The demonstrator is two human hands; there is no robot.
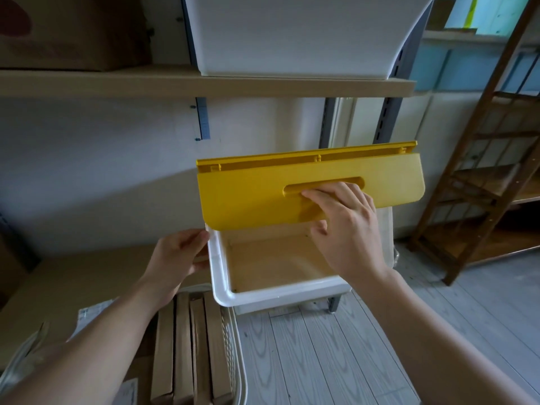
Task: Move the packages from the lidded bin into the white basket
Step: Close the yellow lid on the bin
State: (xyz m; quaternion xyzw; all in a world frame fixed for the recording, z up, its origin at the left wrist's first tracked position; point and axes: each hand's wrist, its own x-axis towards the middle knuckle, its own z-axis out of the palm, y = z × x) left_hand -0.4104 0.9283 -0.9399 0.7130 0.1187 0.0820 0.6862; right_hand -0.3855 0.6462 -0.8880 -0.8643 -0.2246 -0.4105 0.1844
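Right hand [347, 229] pinching raised yellow lid [248, 197], fingers in its handle slot, left hand [175, 255] loosely curled, touching bin rim [216, 267]

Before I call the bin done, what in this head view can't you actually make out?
- Bin back floor: hidden by the raised yellow lid and right hand.
- Left hand fingertips: behind the bin's left wall, contact unclear.
- White basket: cut off by the bottom edge, left arm covers part, so the packages cannot be counted.
- Printed labels lower left: too blurred to read.
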